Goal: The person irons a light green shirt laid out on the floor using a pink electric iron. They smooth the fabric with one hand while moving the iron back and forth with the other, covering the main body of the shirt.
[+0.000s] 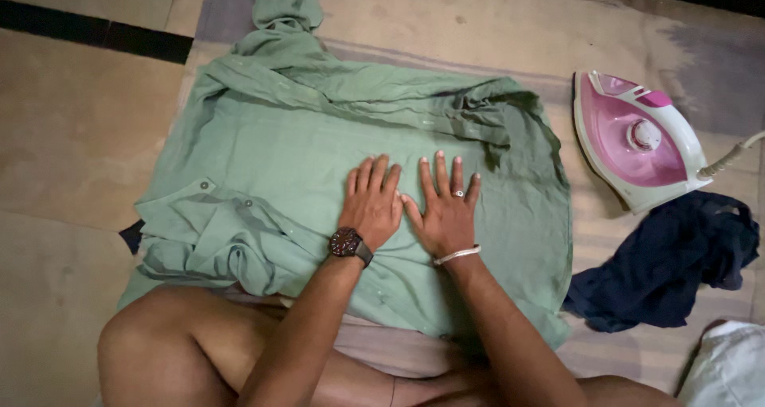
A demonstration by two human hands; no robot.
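A person sits cross-legged on the floor, seen from above, bare knees at the bottom of the view. Spread before them on a pale striped cloth [637, 25] is a large green shirt [263, 160], the biggest thing in sight, lying mostly flat with its collar bunched at the top and a buttoned cuff and sleeve folded over at the left. The fabric looks thin, soft and light (it rumples into loose ridges along its upper edge), so it would likely slide and crease easily; a hem, the collar or a sleeve end seem the natural places to take hold.

To the right of the shirt, apart from it, a pink and white iron [637, 140] rests on the cloth, its cord trailing off to the right. Just below the iron lies a crumpled dark blue garment [669, 268], and a bit of white cloth [729, 367] shows in the bottom right corner.

Both hands lie side by side on the middle of the shirt. The left hand [373, 208], with a dark wristwatch, and the right hand [446, 212], with a ring and a pale bangle, are flat, palms down, fingers [440, 172] extended and slightly spread, pressing the fabric and grasping nothing.
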